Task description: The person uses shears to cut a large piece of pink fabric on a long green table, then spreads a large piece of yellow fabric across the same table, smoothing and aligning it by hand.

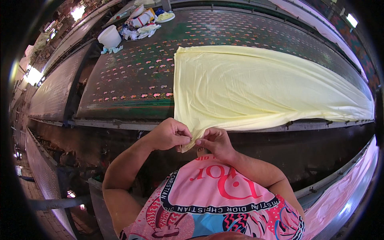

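Head view: yellow cloth (256, 84) corner pinched between left hand (170, 134) and right hand (216, 142).

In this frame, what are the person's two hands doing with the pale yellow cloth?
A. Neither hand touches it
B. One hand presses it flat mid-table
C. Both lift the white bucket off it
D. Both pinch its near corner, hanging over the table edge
D: the left hand and right hand both pinch the near corner of the yellow cloth, which hangs over the edge of the long patterned table.
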Demonstrator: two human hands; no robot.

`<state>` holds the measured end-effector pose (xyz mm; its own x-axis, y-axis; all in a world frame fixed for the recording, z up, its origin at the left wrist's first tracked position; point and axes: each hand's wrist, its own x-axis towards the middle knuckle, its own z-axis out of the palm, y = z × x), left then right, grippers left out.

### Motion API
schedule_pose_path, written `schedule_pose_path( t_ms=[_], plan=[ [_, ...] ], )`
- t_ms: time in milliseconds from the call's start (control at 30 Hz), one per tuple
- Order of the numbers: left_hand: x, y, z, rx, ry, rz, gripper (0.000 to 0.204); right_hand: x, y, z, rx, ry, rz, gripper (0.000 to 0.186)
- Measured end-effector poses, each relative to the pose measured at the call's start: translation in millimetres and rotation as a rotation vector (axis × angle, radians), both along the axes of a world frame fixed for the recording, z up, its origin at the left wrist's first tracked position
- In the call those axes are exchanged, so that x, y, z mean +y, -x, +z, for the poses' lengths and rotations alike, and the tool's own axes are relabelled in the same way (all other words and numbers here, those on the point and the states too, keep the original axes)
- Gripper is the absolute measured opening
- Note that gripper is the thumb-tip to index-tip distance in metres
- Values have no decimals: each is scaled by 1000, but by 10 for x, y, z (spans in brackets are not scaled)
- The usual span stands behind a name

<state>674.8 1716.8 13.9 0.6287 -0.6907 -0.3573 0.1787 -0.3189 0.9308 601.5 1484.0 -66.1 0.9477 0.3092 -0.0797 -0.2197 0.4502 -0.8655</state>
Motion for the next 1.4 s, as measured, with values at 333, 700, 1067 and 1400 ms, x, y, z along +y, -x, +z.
schedule_pose_path(
  t_ms=[333, 700, 1067, 1400],
  plan=[
    [257, -631, 432, -1059, -180, 518, 14, 98, -223, 147, -204, 318, 32, 12],
    [-698, -697, 2318, -1333, 649, 394, 14, -848, -1049, 1002, -612, 6, 15, 79],
    [-2069, -1027, 1055, -1762, 544, 74, 99, -3415, -239, 2151, -673, -108, -773, 69],
    [-2268, -2056, -995, -794, -761, 9, 130, -5831, 3524, 1447, 150, 1989, -1258, 40]
  ],
)
